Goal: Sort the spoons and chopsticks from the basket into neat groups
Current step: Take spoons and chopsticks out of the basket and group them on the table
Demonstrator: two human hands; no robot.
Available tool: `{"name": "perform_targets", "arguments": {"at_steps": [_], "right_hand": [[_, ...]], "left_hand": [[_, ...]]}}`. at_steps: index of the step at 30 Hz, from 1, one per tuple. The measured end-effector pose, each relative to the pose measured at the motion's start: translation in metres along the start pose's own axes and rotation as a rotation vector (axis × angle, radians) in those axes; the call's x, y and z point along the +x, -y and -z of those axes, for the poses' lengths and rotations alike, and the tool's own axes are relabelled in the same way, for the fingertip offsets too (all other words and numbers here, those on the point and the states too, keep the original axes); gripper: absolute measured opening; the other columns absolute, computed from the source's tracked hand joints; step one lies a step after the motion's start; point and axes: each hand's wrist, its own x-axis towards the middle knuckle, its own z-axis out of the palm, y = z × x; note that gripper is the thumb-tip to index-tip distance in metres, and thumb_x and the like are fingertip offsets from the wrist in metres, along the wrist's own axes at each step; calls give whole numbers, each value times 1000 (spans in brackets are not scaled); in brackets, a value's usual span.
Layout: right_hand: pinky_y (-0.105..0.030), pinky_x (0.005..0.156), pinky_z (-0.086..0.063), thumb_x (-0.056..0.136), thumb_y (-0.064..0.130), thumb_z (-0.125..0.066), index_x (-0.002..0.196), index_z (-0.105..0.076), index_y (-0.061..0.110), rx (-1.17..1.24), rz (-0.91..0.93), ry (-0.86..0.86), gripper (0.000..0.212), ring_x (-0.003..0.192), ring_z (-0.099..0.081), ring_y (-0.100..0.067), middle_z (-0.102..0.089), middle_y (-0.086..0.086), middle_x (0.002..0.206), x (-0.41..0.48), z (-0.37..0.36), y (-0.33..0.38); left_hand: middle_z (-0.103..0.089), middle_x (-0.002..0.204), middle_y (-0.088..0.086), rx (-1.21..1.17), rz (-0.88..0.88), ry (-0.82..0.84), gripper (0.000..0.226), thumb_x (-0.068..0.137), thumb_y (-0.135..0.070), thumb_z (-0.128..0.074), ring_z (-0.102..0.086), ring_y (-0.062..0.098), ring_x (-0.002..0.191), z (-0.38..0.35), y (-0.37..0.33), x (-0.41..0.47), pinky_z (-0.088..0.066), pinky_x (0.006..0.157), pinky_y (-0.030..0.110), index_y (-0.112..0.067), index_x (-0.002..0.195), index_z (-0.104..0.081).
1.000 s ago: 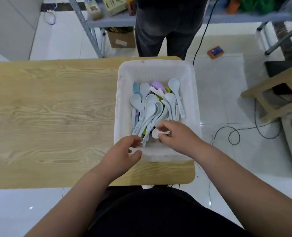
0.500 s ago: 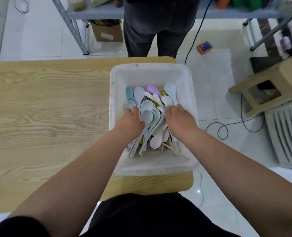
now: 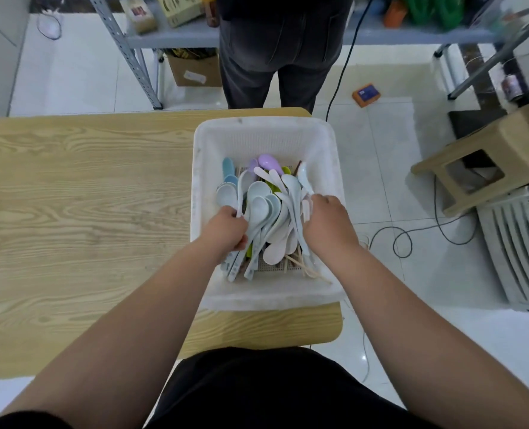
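Wooden table (image 3: 86,196), right end: one white basket (image 3: 266,297) holds a dozen-odd spoons (image 3: 263,205), long axes near-to-far, bowls mostly away; chopsticks (image 3: 311,270) beneath. Left hand (image 3: 224,232) grasps pale-blue spoons, right hand (image 3: 328,224) white ones.

Matt white plastic basket (image 3: 266,137), smooth glossy plastic spoons (image 3: 258,209), grained wood table (image 3: 80,193), shiny floor tiles (image 3: 381,168)

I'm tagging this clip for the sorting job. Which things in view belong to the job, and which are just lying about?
Job: basket; spoons in it; chopsticks under them; left hand and right hand, both gripping spoons; table.
Lying about: stool; orange box; cable; cardboard box.
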Motion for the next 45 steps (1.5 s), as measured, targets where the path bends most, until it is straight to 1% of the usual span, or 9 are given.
{"name": "perform_targets", "arguments": {"at_steps": [5,7,11,17,22,29,37,41,45], "right_hand": [[-30,71,-54,77,9,-57,117,-63,19,669,-210,79,43,91,-66,-19,-67,0,106,-28,-3,-6],[-40,79,-59,71,9,-59,121,-66,22,863,-279,143,52,87,-68,-19,-71,1,100,-36,-6,-7],[-26,68,-54,89,4,-63,123,-64,23,1034,-270,169,38,75,-65,-12,-65,-2,107,-59,-18,0],[-6,68,-45,86,10,-59,117,-63,28,787,1,92,36,94,-61,0,-60,7,115,-85,-24,7],[-30,99,-49,81,17,-67,121,-64,28,715,152,119,41,110,-56,-5,-52,9,118,-96,-34,24],[-10,75,-47,90,22,-69,99,-71,24,734,176,187,9,87,-64,2,-69,10,99,-70,-26,41],[-43,102,-46,88,40,-67,139,-54,19,96,91,62,56,122,-50,-29,-48,-10,134,21,-36,48],[-43,96,-42,92,42,-62,132,-56,20,-181,117,59,46,125,-43,-33,-46,-11,135,38,-46,59],[-41,88,-44,95,26,-56,123,-60,16,-128,114,7,29,115,-51,-34,-52,-11,125,40,-51,58]], "left_hand": [[-43,67,1,-423,77,2,11,97,-12,-39,-27,12,47,-9,16,-34,-21,43,24,-14,98,-50],[-38,60,-1,-518,87,-9,23,96,-12,-33,-24,12,46,-18,21,-48,-21,44,25,-14,104,-54],[-45,67,2,-619,65,25,22,98,-5,-34,-34,12,47,-39,31,-71,-33,46,25,-9,101,-56],[-55,94,13,-636,-52,87,27,91,12,-40,-50,20,69,-49,37,-86,-47,57,31,0,110,-55],[-66,87,20,-591,-101,119,21,94,-15,-51,-62,28,75,-46,35,-99,-43,66,36,2,104,-59],[-69,99,22,-551,-144,-12,12,96,-9,-50,-71,30,83,-11,49,-82,-57,76,49,-2,104,-57],[-60,95,16,-495,-156,-12,12,102,-6,-46,-63,22,72,20,55,-77,-58,71,37,-3,109,-55],[-61,95,12,-454,-173,22,14,101,-6,-46,-63,21,74,30,58,-77,-60,78,41,-6,111,-56],[-62,89,11,-451,-177,36,22,100,-1,-42,-63,20,69,40,57,-78,-61,80,44,-8,117,-55]]}}
